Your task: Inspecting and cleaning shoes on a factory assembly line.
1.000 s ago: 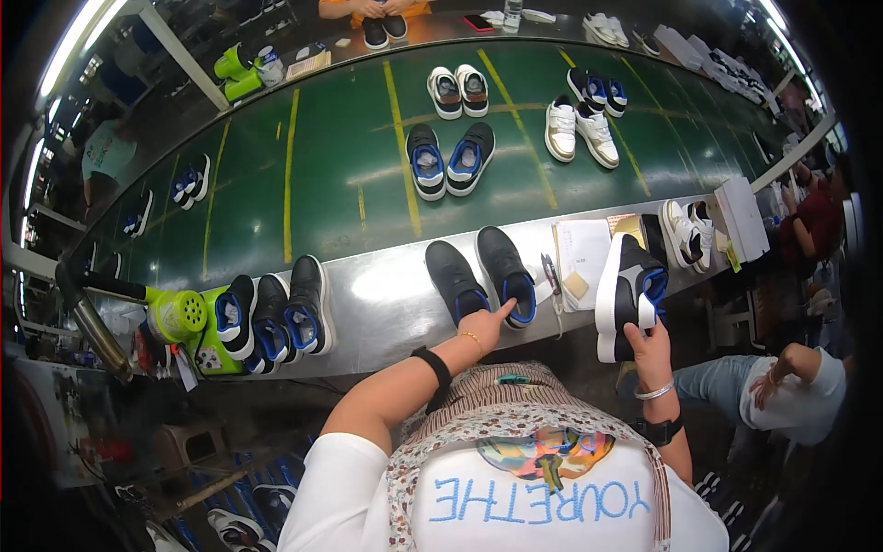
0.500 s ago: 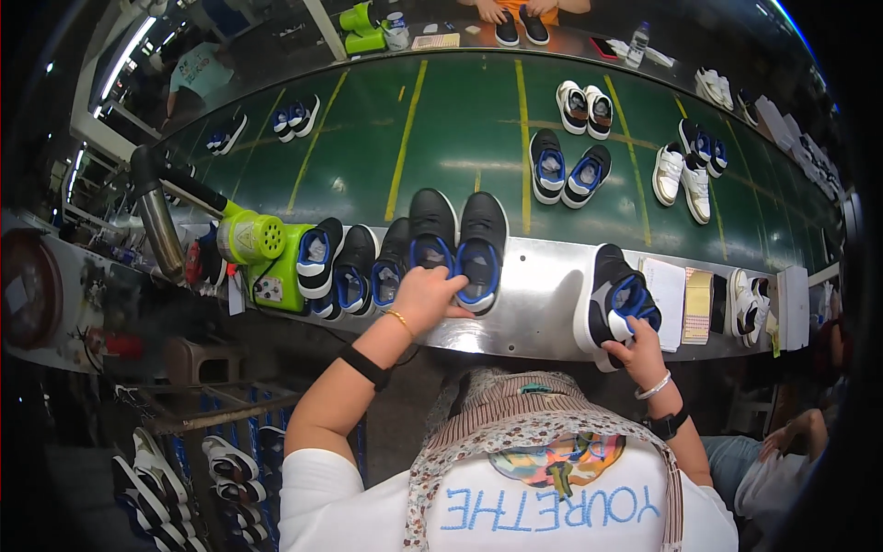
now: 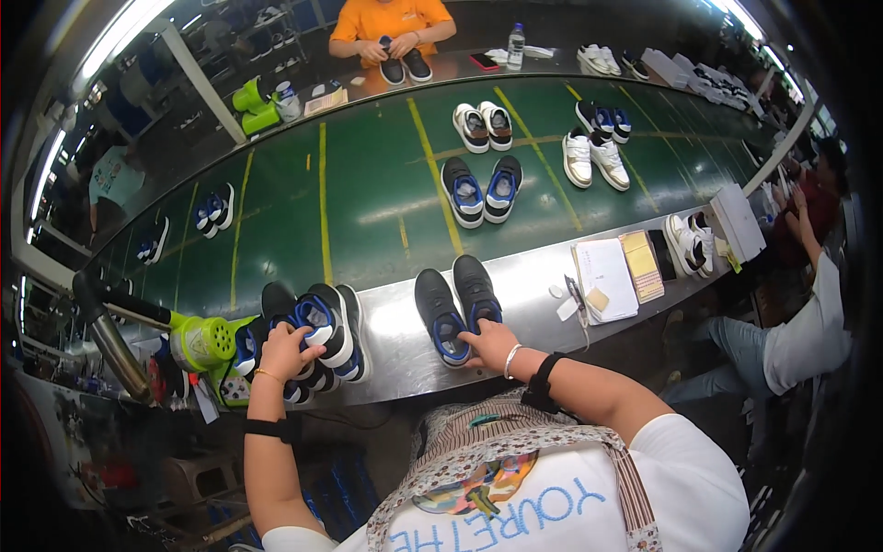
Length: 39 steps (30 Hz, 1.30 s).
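Observation:
Several black sneakers with white soles and blue linings stand bunched at the bench's left. My left hand (image 3: 287, 351) is closed at the heel end of a black sneaker (image 3: 280, 302) in that bunch, its fingers partly hiding the hold. Against it leans another sneaker (image 3: 333, 320), tilted, with a white and blue heel. In front of me a pair of black sneakers stands toes away: the left one (image 3: 436, 299) and the right one (image 3: 475, 283). My right hand (image 3: 492, 346) grips the heels of this pair, thumb low and fingers at the right sneaker's collar.
A green belt (image 3: 368, 202) with yellow lines runs beyond the metal bench (image 3: 524, 304), carrying several pairs of shoes. A lime-green machine (image 3: 210, 340) stands left. Papers (image 3: 605, 276) and white sneakers (image 3: 685, 247) lie right. Across the belt, a person in orange (image 3: 391, 28) handles black shoes.
My view has turned right. My left hand has gone from the black pair to the bunch on the left. My right hand has left the separate sneaker and now grips the pair.

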Available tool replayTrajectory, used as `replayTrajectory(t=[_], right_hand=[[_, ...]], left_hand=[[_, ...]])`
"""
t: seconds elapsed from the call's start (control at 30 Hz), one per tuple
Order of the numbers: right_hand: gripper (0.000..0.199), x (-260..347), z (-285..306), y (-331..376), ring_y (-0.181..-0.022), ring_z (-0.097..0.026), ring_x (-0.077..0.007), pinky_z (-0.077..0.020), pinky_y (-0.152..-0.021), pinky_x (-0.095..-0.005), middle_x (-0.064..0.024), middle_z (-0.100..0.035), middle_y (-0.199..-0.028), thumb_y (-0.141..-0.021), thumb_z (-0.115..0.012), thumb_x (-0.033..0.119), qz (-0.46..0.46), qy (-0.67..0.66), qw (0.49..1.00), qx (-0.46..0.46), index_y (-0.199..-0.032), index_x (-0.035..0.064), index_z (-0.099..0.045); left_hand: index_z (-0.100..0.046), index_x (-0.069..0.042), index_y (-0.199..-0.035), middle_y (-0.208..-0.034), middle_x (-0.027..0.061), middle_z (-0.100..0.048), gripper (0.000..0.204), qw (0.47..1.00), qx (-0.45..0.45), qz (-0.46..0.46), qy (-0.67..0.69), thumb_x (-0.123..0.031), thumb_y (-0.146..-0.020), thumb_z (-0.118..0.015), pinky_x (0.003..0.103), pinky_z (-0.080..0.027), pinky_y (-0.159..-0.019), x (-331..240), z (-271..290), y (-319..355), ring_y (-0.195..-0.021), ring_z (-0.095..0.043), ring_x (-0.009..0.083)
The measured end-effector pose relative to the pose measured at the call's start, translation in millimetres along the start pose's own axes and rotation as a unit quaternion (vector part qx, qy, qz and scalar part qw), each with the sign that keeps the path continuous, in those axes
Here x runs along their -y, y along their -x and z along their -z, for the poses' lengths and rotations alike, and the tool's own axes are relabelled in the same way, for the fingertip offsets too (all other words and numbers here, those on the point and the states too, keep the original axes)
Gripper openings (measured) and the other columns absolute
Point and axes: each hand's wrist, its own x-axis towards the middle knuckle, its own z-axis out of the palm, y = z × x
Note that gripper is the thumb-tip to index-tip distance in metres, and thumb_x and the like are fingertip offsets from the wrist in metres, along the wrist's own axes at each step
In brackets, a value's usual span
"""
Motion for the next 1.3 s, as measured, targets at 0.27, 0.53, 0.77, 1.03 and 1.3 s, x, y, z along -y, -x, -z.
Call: replayTrajectory(t=[0.27,0.53,0.77,1.03,1.3], right_hand=[[0.046,-66,16,57,-0.095,-0.051,-0.0337,-0.0431,-0.082,-0.0388,-0.0174,-0.052,-0.1,-0.072,-0.068,0.021,-0.007,-0.118,0.974,-0.193,-0.112,0.0049,-0.051],[0.032,-177,56,86,-0.092,-0.055,-0.0298,-0.0439,-0.082,-0.0354,-0.0153,-0.057,-0.096,-0.08,-0.06,0.026,-0.01,-0.19,0.982,0.02,-0.104,0.0048,-0.059],[0.036,-277,117,51,-0.085,-0.06,-0.0283,-0.0471,-0.076,-0.0337,-0.0147,-0.062,-0.09,-0.08,-0.062,0.026,-0.069,-0.247,0.966,-0.022,-0.107,0.0035,-0.055],[0.061,-404,181,-63,-0.105,-0.049,-0.0351,-0.042,-0.088,-0.0394,-0.0193,-0.049,-0.111,-0.072,-0.069,0.029,-0.25,-0.02,0.952,-0.175,-0.124,0.0094,-0.042],[0.088,-467,234,-157,-0.128,-0.021,-0.041,-0.0167,-0.103,-0.049,-0.0288,-0.025,-0.135,-0.063,-0.067,0.057,-0.373,0.079,0.912,-0.152,-0.136,0.0279,-0.027]], left_hand=[[-0.053,-0.004,-0.112,-0.12,0.015,-0.044,0.06,0.954,-0.269,0.117,-0.069,-0.033,-0.064,-0.073,0.053,-0.023,-0.097,-46,-17,4,-0.118,-0.035,0.0333],[-0.056,-0.003,-0.099,-0.111,0.0155,-0.047,0.035,0.919,-0.33,-0.019,0.216,-0.014,-0.067,-0.068,0.044,-0.031,-0.094,-186,-124,-5,-0.109,-0.041,0.0341],[-0.057,-0.002,-0.101,-0.104,0.0152,-0.056,0.03,0.922,-0.057,-0.149,0.354,-0.016,-0.076,-0.063,0.037,-0.043,-0.082,-309,-138,-25,-0.096,-0.054,0.0314],[-0.057,-0.006,-0.106,-0.1,0.0143,-0.06,0.029,0.955,0.044,-0.138,0.259,-0.022,-0.082,-0.057,0.037,-0.046,-0.079,-322,-134,-39,-0.092,-0.057,0.0308],[-0.057,-0.007,-0.106,-0.1,0.0132,-0.06,0.03,0.964,0.073,-0.049,0.252,-0.025,-0.083,-0.054,0.039,-0.045,-0.081,-323,-132,-35,-0.094,-0.056,0.0305]])
